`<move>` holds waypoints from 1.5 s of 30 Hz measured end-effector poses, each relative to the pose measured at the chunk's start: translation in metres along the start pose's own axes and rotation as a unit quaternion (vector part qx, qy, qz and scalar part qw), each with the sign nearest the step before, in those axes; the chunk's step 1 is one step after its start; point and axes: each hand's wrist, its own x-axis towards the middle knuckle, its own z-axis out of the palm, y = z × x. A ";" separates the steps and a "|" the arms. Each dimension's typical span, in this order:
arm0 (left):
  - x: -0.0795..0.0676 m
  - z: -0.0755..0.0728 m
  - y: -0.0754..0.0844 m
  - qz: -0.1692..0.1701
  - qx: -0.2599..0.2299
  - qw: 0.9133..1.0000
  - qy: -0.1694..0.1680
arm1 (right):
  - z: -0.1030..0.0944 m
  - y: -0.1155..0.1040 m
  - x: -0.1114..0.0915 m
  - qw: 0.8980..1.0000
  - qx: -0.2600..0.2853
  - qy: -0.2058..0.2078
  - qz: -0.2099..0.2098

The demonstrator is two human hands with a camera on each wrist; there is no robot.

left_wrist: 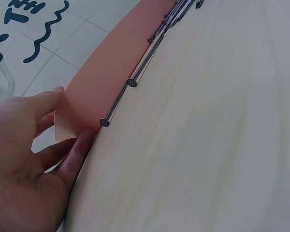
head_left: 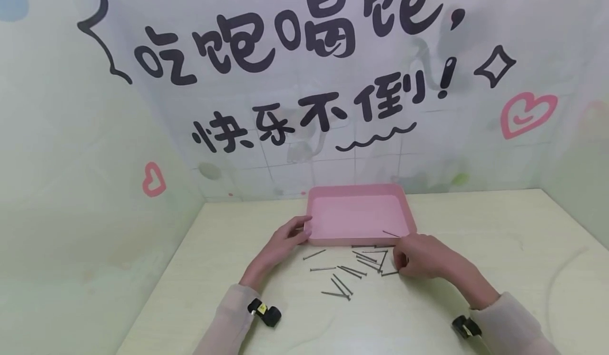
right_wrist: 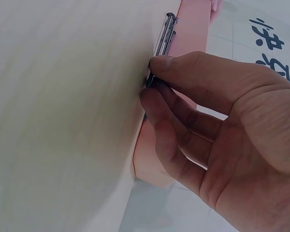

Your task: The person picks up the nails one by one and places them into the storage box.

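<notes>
A shallow pink tray sits toward the back of the table. At its front left corner my left hand holds it, thumb at the front and fingers along the side, as the left wrist view shows. Several loose steel nails lie scattered before the tray. My right hand, by the front right corner, pinches a nail between thumb and fingers close over the table; much of it is hidden. Another nail shows over the tray's front right part, beside this hand.
The pale wooden table ends at a back wall with large black characters. Side walls rise left and right. Small black cameras sit on both wrists.
</notes>
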 end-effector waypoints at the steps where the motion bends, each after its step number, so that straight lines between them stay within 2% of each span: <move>1: 0.000 0.000 0.000 0.000 -0.001 1.000 -0.001 | 0.000 0.000 0.000 1.000 0.000 -0.001 0.000; 30: 0.001 -0.002 0.000 -0.001 -0.001 1.000 -0.001 | -0.006 0.000 -0.001 1.000 0.011 -0.013 0.003; 45: 0.000 -0.002 -0.001 -0.001 -0.005 1.000 0.000 | -0.004 0.002 0.001 1.000 -0.002 -0.013 0.003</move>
